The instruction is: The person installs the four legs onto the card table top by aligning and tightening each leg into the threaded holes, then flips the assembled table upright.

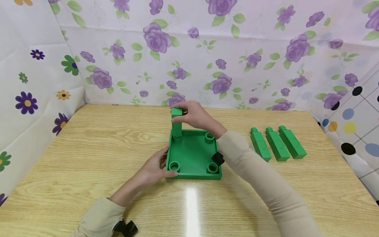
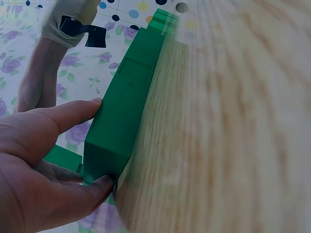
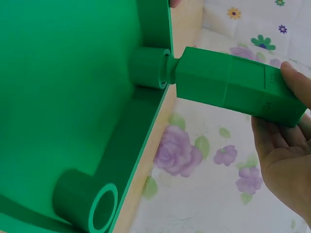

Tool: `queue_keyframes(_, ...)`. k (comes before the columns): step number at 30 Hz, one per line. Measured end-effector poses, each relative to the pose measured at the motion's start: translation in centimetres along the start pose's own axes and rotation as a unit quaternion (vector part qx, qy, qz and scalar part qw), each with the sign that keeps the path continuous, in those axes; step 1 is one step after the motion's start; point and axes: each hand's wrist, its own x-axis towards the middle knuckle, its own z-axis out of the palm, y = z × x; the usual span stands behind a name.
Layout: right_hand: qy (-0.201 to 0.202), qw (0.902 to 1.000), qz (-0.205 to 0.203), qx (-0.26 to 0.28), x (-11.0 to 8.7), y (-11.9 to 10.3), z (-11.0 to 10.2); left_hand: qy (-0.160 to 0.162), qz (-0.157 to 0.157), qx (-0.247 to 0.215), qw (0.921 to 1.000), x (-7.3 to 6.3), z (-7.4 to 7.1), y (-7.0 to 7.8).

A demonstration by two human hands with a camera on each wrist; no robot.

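Frame centre: right grip [image 1: 196,116] pinched round green post [image 1: 177,126], near-upright at socket [image 3: 149,67]; left grip [image 1: 153,169] clamps tray [image 1: 192,151] corner, likely to steady it.

Green tray [image 1: 193,151] and posts [image 1: 277,144], purple-flowered white backdrop [image 1: 201,65].

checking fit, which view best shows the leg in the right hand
Right wrist view: the leg shows lengthwise, neck at the socket. Head shows it upright, partly covered by the right hand; left wrist apparently shows only a small part.

Head view from above, wrist views close
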Motion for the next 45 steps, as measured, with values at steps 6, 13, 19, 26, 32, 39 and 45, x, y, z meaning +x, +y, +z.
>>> queue_keyframes(6,-0.025,0.9993,0.002,0.027,-0.2,0.3,0.0,-0.005,0.010,0.007,0.9999,0.0,0.0,-0.1)
queue_keyframes(13,-0.039,0.9955,-0.010,0.086,-0.6,1.0,0.0,-0.002,0.007,0.013,0.9999,0.0,0.0,-0.1)
queue_keyframes(19,0.002,0.9977,-0.012,0.067,-0.9,1.3,0.4,-0.001,0.003,0.010,0.9999,0.0,-0.1,0.0)
queue_keyframes(26,0.080,0.9962,-0.001,0.034,-0.9,1.3,1.3,-0.003,0.008,0.017,0.9998,-0.1,-0.1,0.2)
queue_keyframes(32,0.125,0.9917,0.027,-0.008,-0.7,0.8,2.1,-0.005,0.008,0.015,0.9998,-0.2,-0.2,0.3)
queue_keyframes(39,0.131,0.9898,0.041,-0.040,-0.7,0.2,2.3,-0.008,0.014,0.013,0.9998,-0.3,-0.2,0.2)
queue_keyframes(45,0.079,0.9940,0.061,-0.044,-0.7,0.1,1.6,-0.013,0.012,0.000,0.9998,-0.3,-0.2,0.1)
